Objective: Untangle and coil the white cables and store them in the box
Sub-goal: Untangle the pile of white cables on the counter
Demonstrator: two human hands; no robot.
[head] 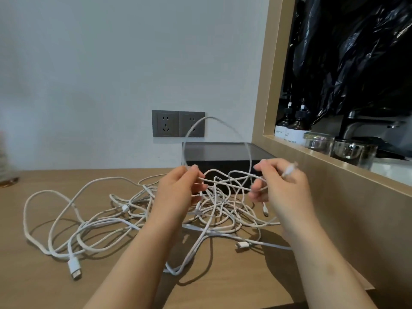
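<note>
1. The left hand (180, 186) is raised above the wooden table (40, 288). Its thumb and fingertips pinch a single strand of white cable. The grip is light and high, I'd say so that this one strand lifts clear of the heap instead of dragging the rest along.
2. The right hand (283, 186) has its fingers curled around cable too, and a blurred plug (289, 169) sticks out past its knuckles. Holding the end looks deliberate, since a coil is started from an end.
3. Between the two hands a strand rises in a tall loop (211, 118), arching in front of the wall sockets (166, 123) and above the box. It may be the first turn of a coil or a length being traced; I cannot tell which.
4. The rest of the white cables (131, 219) lie in a loose tangle on the table, spread from the far left to beneath both hands, with several strands crossing just under the fingers. A USB plug (74, 267) lies at the near left, and a smaller connector (243, 244) lies beside the right forearm.
5. The dark box (223, 162) stands at the back of the table against the wall, just behind the hands, handy for dropping coils in. I see no cable inside it, and I cannot make out whether its top is open.
6. On the ledge to the right stand soap bottles (297, 128) and glass jars (318, 143), apart from the work.
7. To my eye the job is at an early stage: nothing is coiled yet, and the knot under the hands needs loosening first.
</note>
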